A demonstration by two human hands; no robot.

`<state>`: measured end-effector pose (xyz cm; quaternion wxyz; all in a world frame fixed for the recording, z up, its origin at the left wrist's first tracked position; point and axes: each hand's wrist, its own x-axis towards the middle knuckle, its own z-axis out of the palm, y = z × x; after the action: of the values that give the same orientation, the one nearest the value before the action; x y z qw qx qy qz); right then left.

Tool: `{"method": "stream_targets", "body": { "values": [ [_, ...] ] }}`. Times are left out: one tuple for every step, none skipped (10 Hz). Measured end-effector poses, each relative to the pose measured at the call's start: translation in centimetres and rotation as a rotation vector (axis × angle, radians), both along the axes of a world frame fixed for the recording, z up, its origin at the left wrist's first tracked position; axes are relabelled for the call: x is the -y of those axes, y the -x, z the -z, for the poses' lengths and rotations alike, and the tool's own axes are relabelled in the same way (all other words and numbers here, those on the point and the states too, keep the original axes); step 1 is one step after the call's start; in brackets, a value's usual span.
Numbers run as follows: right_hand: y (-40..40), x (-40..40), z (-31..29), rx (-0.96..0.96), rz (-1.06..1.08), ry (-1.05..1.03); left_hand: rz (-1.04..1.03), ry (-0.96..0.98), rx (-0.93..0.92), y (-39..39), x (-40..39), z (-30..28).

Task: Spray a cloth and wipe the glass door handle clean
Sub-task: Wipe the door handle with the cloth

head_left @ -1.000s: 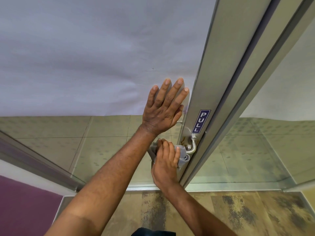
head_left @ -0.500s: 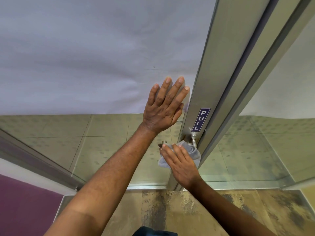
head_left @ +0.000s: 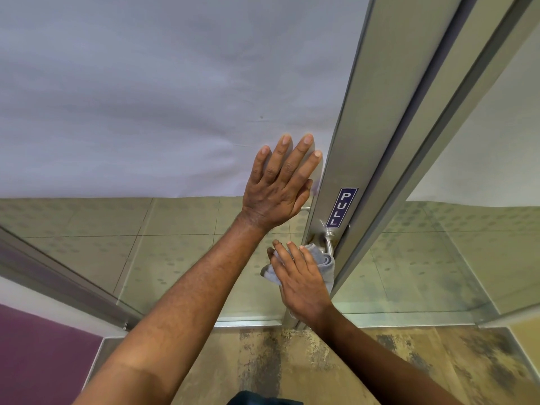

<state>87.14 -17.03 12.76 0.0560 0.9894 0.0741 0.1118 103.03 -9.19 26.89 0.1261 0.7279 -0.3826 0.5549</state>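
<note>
1. The left hand [head_left: 280, 185] lay flat, fingers straight, bracing the glass door [head_left: 175, 97] at frame centre.
2. The right hand [head_left: 301, 279] pressed the grey cloth [head_left: 324, 263] against the handle [head_left: 329, 244], fingers nearly straight; wiping well probably meant wrapping the cloth round it.
3. Since the earlier frame, the right hand had uncurled and turned.

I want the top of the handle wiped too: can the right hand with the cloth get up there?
Probably yes. The right hand presses the cloth just below the handle, whose top shows bare. The left hand lies flat on the glass, off to the side.
</note>
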Motion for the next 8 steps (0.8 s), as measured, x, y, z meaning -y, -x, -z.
{"method": "stream_targets", "body": {
  "values": [
    [-0.6, -1.2, -1.1, 0.001, 0.072, -0.205, -0.006, 0.011, 0.006, -0.1, 0.0, 0.0],
    [-1.0, -2.0, -2.0, 0.036, 0.142, -0.335, -0.006, 0.017, 0.01, -0.1, 0.1, 0.1],
    [-1.1, -2.8, -3.1, 0.079, 0.223, -0.425, -0.002, 0.03, 0.009, -0.2, 0.1, 0.2],
    [-1.2, -3.0, -3.4, 0.09, 0.253, -0.418, -0.008, 0.027, 0.012, 0.0, 0.2, 0.3],
    [-0.6, -2.2, -3.0, 0.104, 0.24, -0.387, -0.004, 0.03, 0.01, -0.1, 0.1, 0.1],
    [0.7, -0.3, -2.2, 0.092, 0.146, -0.316, -0.009, 0.03, 0.019, 0.0, 0.1, 0.0],
    [2.4, 3.8, -1.4, 0.084, 0.108, -0.272, 0.004, 0.023, 0.013, 0.1, 0.2, 0.1],
    [2.7, 4.5, -1.7, 0.09, 0.152, -0.278, -0.002, 0.025, 0.014, 0.1, 0.1, 0.2]
  ]
}}
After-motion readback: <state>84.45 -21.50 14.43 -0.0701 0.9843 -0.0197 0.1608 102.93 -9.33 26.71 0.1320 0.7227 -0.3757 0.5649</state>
